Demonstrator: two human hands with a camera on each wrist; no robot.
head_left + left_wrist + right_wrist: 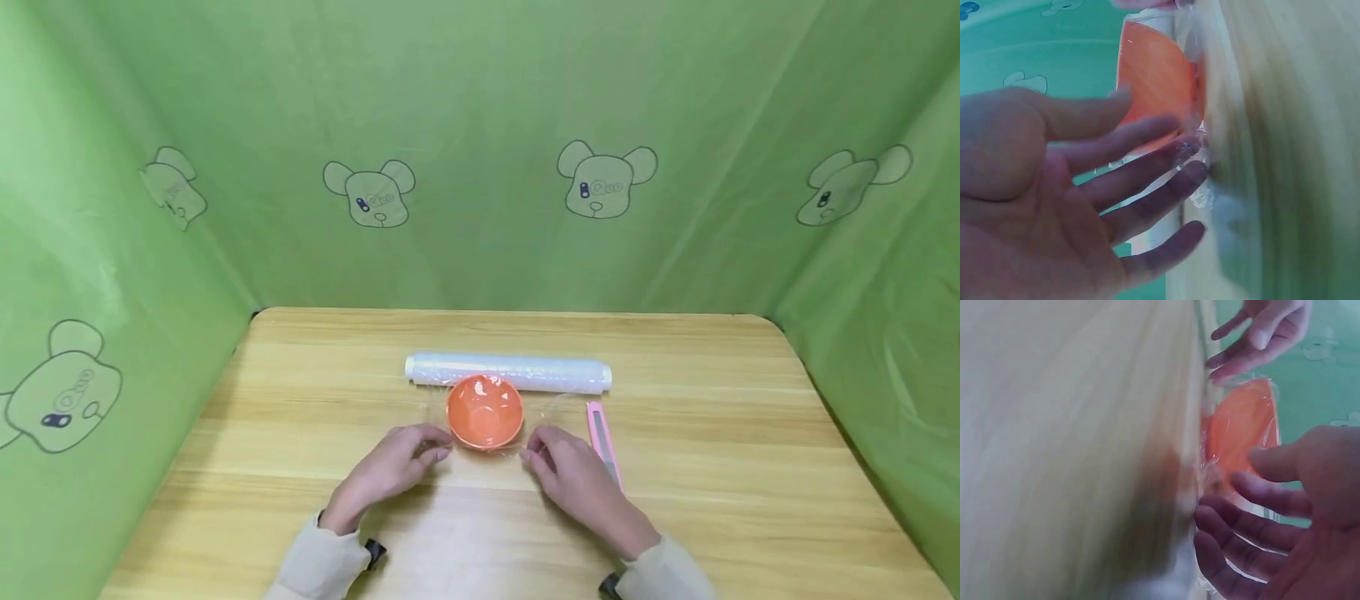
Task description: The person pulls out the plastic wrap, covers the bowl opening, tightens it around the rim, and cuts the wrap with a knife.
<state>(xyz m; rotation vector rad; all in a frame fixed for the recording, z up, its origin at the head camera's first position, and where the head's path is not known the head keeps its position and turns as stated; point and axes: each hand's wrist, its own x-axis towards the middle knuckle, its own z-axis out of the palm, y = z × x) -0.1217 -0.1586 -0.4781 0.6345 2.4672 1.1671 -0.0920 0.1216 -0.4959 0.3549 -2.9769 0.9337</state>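
An orange bowl (486, 414) stands on the table with clear plastic wrap (553, 408) stretched across its top and hanging out past both sides. At the bowl's near left side is my left hand (401, 460), its fingers spread and loosely extended, the tips at the loose film in the left wrist view. Opposite it, my right hand (573, 477) lies by the near right side, fingers softly bent, thumb apart from them in the right wrist view. Its fingertips are low by the film's edge, close to the tabletop.
Right behind the bowl lies a roll of plastic wrap (510, 372), lengthwise across the table. A pink utility knife (603, 442) lies to the right, partly hidden by my right hand. Green curtains (480, 250) with bear drawings surround the wooden table (315, 392).
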